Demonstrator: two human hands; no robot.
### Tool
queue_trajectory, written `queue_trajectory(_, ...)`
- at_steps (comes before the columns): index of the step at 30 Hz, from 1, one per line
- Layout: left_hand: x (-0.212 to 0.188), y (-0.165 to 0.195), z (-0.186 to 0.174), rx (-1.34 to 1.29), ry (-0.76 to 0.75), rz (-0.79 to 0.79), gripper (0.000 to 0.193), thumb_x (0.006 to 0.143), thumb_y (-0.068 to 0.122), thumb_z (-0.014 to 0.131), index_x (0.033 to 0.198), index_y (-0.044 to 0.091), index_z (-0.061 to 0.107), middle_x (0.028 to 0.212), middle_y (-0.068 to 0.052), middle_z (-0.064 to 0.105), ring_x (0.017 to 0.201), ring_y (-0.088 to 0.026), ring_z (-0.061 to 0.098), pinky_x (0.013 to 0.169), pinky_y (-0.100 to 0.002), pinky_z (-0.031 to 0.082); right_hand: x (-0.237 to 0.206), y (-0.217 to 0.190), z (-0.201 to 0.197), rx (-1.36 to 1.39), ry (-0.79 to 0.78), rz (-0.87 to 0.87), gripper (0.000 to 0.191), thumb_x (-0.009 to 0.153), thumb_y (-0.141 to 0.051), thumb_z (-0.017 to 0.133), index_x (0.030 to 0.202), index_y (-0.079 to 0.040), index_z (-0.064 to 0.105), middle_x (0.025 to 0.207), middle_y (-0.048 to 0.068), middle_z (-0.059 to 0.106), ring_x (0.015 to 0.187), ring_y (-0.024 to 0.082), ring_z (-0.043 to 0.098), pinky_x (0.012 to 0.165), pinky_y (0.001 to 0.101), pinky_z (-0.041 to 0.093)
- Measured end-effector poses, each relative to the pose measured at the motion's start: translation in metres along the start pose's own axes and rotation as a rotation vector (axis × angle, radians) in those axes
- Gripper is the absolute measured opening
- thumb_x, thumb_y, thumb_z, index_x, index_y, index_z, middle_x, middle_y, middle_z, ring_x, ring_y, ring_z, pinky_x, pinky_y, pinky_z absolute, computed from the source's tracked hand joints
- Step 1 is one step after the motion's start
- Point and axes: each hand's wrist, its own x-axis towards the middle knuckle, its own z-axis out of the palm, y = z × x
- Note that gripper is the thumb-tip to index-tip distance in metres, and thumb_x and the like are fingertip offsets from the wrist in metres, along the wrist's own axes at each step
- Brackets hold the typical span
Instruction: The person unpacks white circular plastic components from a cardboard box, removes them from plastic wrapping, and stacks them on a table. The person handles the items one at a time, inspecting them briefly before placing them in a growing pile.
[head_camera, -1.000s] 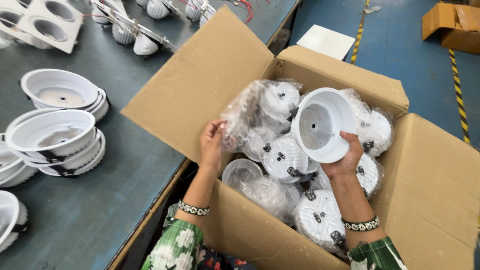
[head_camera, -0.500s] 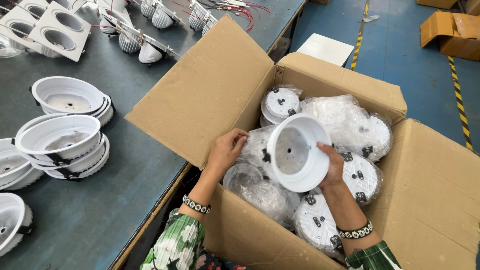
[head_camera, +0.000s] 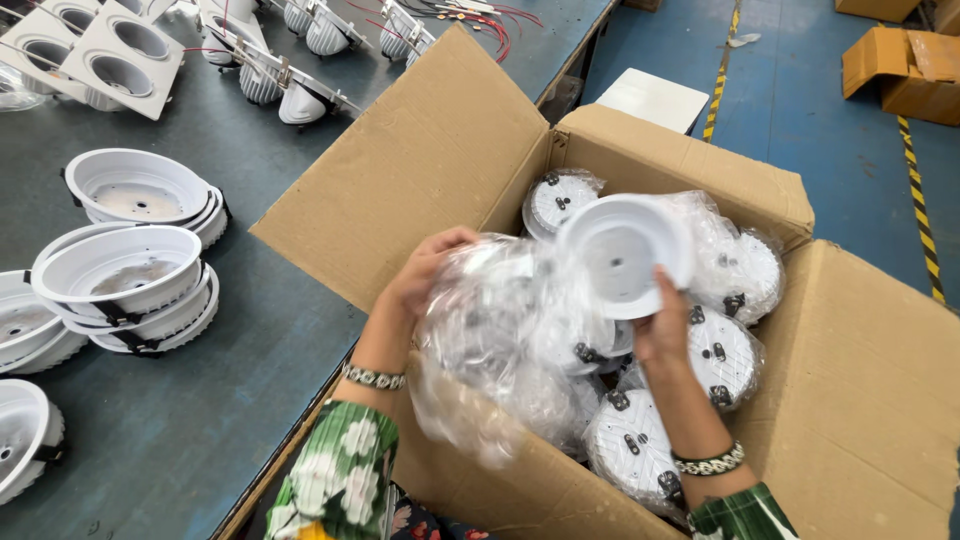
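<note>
At frame centre, above the cardboard box (head_camera: 850, 400), I see my right hand (head_camera: 662, 335) gripping the white lamp housing (head_camera: 625, 255), now bared, while my left hand (head_camera: 425, 275) has pulled off and clutches its clear plastic bag (head_camera: 500, 340).

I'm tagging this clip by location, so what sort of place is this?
Most likely a factory assembly or packing floor for light fittings. White round housings sit stacked on a grey bench, a carton holds many more in plastic bags, and the blue floor has yellow-black hazard tape.
</note>
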Motion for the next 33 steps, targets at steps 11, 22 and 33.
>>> queue_trajectory(11,0.013,0.017,0.122,1.647,0.671,0.466,0.033,0.097,0.032,0.076,0.121,0.013,0.064,0.113,-0.011,0.061,0.101,-0.031,0.065,0.085,-0.045,0.053,0.012,0.062,-0.016,-0.148,-0.09,0.32,0.06,0.098,-0.034,0.053,0.149,-0.003,0.042,0.133,0.024,0.062,0.113,0.034,0.066,0.083,0.0497,0.054)
queue_trajectory(22,0.014,-0.084,0.168,1.343,0.416,0.286,0.076,0.082,0.05,0.078,0.137,0.006,0.052,0.118,-0.018,0.054,0.089,-0.035,0.064,0.071,-0.041,0.057,-0.017,0.066,0.005,-0.462,-0.249,-0.133,0.045,0.098,-0.035,0.062,0.127,-0.002,0.053,0.114,0.009,0.062,0.106,0.018,0.059,0.093,0.035,0.049)
queue_trajectory(33,0.014,-0.1,0.051,0.734,0.734,0.178,0.027,0.096,0.023,0.073,0.114,0.005,0.066,0.076,0.008,0.054,0.067,-0.004,0.045,0.057,-0.023,0.039,-0.016,0.02,0.008,-0.308,0.03,-0.304,0.067,0.102,-0.052,0.055,0.145,-0.004,0.037,0.136,0.015,0.052,0.13,0.021,0.052,0.111,0.038,0.043)
